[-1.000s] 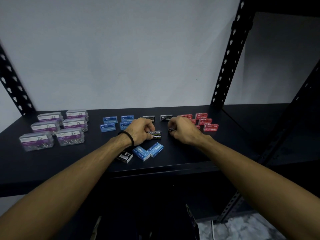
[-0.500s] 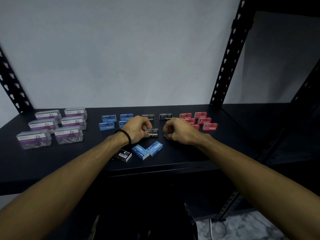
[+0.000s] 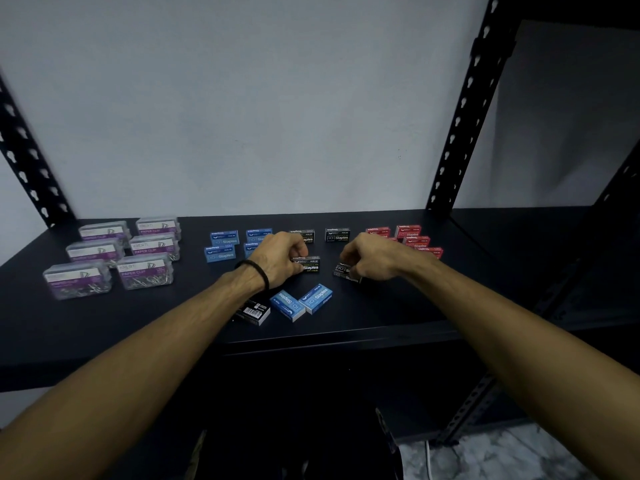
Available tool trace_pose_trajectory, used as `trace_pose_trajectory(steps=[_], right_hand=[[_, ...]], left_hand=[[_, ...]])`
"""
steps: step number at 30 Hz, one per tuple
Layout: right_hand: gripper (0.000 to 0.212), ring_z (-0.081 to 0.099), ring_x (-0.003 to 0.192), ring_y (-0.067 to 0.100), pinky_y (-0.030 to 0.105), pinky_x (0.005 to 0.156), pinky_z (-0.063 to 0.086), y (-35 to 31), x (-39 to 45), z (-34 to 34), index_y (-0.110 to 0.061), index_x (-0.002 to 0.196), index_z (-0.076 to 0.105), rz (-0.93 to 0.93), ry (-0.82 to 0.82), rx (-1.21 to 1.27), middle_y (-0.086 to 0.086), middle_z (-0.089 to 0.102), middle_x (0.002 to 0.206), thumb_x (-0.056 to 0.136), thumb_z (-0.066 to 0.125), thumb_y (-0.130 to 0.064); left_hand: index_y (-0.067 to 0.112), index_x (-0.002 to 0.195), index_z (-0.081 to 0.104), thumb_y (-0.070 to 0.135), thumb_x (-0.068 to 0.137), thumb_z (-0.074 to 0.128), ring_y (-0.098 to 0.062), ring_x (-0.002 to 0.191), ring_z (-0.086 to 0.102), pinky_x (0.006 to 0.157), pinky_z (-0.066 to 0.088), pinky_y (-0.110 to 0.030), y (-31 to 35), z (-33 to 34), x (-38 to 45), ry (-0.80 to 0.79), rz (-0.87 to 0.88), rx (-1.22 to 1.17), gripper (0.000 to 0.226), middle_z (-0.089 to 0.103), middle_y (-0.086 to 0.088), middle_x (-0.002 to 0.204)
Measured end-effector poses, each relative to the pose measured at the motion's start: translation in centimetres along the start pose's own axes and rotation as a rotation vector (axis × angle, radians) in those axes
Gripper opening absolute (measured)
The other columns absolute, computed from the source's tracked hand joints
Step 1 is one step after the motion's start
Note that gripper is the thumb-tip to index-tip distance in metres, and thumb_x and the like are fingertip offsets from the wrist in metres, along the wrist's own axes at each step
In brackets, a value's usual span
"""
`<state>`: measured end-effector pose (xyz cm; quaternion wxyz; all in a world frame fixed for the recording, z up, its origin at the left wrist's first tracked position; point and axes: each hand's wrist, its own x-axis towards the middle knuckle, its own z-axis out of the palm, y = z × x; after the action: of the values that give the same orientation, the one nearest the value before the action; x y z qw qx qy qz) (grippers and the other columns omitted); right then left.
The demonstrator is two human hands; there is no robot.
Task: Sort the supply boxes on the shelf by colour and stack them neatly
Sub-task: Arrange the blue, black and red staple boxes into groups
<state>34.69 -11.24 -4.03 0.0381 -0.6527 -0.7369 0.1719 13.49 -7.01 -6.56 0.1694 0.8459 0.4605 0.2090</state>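
Both hands are on the black staples boxes, so the black group looks to be the step in hand. The left hand (image 3: 282,259) has its fingers curled round one black box (image 3: 309,265), upright in the middle of the shelf (image 3: 398,306), just in front of the two black boxes (image 3: 337,234) at the back. The right hand (image 3: 375,259) grips a second black box (image 3: 343,271), tilted, just right of the first. Each hand is closed on its own box, the two hands apart.

Taking the left-held box as the mark: blue boxes (image 3: 221,244) stand behind and to its left, red boxes (image 3: 415,237) behind and to its right, clear paper clip boxes (image 3: 121,254) far to its left. Nearer the shelf edge lie two loose blue boxes (image 3: 301,302) and a black one (image 3: 254,311) showing its barcode face.

The next move probably calls for squaring both held boxes up with the black pair behind, then collecting the three strays in front.

The shelf is dark and matte, with black slotted uprights (image 3: 460,109) against a pale grey wall (image 3: 242,98); marbled floor (image 3: 485,455) shows below right.
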Motion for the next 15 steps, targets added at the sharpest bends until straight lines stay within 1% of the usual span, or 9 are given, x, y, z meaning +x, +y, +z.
trace_pose_trajectory(steps=[4,8,10,13,15], right_hand=[[0.048,0.059,0.112,0.016,0.023,0.089,0.046,-0.2,0.0,0.3,-0.01,0.133,0.057,-0.004,0.029,0.007,0.004,0.062,0.131,0.086,0.066,-0.004],[0.048,0.055,0.1,0.01,0.022,0.085,0.046,-0.6,0.2,0.7,-0.011,0.131,0.057,-0.032,0.08,0.021,0.001,0.061,0.124,0.085,0.07,-0.008],[0.042,0.055,0.097,0.01,0.018,0.079,0.045,-0.8,0.3,0.8,-0.013,0.125,0.06,-0.043,0.1,0.037,-0.003,0.061,0.115,0.085,0.068,-0.003],[0.034,0.056,0.088,0.01,0.013,0.062,0.04,-0.8,0.5,0.9,-0.017,0.11,0.061,-0.053,0.145,0.037,-0.008,0.057,0.096,0.083,0.064,0.003],[0.032,0.056,0.084,0.009,0.014,0.06,0.039,-0.8,0.7,1.0,-0.017,0.106,0.061,-0.059,0.19,0.022,-0.009,0.055,0.091,0.083,0.062,0.005]], left_hand=[[0.019,0.093,0.063,0.012,0.078,0.076,-0.002,0.07,0.051,0.06,0.041,-0.016,-0.3,0.1,0.1,0.005,0.012,0.008,0.021,0.057,0.01,0.081],[0.018,0.094,0.064,0.012,0.078,0.076,-0.002,0.071,0.051,0.065,0.042,-0.019,-0.5,0.3,0.0,0.025,0.023,0.002,0.021,0.058,0.01,0.083],[0.019,0.095,0.064,0.012,0.078,0.076,-0.003,0.074,0.051,0.067,0.042,-0.02,-0.6,0.3,0.0,0.033,0.027,-0.002,0.022,0.059,0.009,0.085],[0.02,0.095,0.065,0.012,0.079,0.075,-0.001,0.074,0.05,0.063,0.038,-0.015,-0.8,0.4,0.1,0.053,0.025,0.004,0.021,0.059,0.01,0.088],[0.02,0.096,0.065,0.012,0.08,0.074,-0.003,0.076,0.05,0.064,0.037,-0.014,-0.9,0.4,0.2,0.07,0.027,0.029,0.02,0.059,0.01,0.09]])
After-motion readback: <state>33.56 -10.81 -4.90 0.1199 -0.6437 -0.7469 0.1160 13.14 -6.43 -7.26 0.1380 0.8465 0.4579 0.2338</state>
